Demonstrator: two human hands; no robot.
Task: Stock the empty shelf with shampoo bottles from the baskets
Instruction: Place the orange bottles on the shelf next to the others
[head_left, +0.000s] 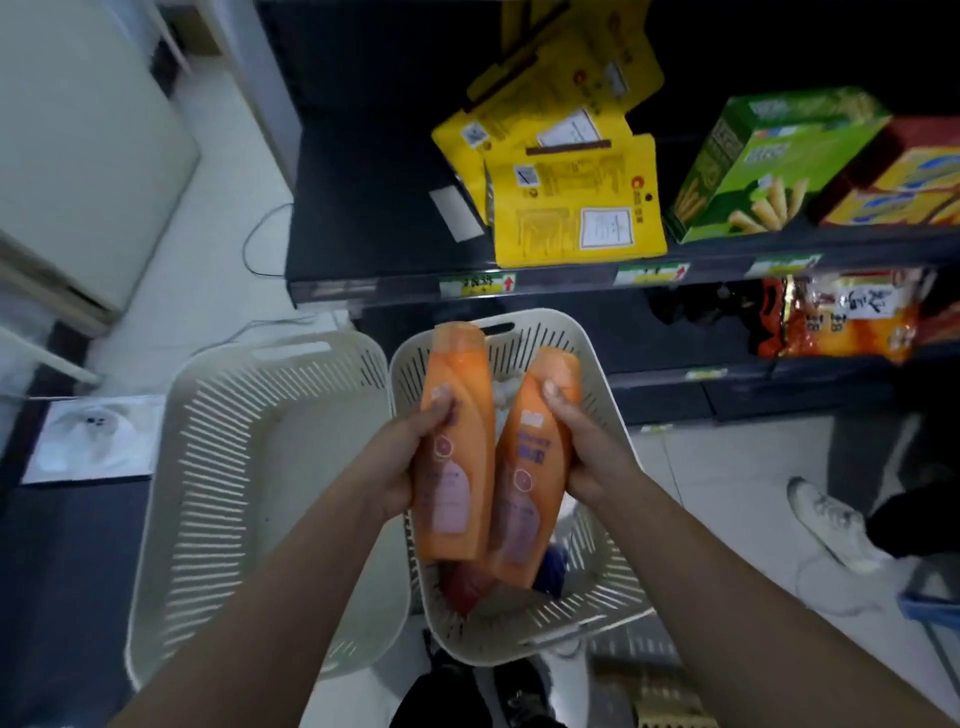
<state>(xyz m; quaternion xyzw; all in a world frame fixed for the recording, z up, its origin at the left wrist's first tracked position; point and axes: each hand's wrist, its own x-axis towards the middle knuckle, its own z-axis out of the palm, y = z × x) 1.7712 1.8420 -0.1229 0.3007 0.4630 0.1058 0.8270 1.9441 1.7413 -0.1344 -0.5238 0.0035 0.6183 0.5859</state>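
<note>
left hand (402, 467) gripping one orange plastic shampoo bottle (460, 379), right hand (587, 457) a second orange bottle (535, 462), cream slotted basket (587, 608) below them; two per trip, I reckon

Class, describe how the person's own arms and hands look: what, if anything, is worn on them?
The left forearm and right forearm are bare; no sleeves show. The left hand and right hand wear no gloves, and no watch, ring or bracelet is visible.
</note>
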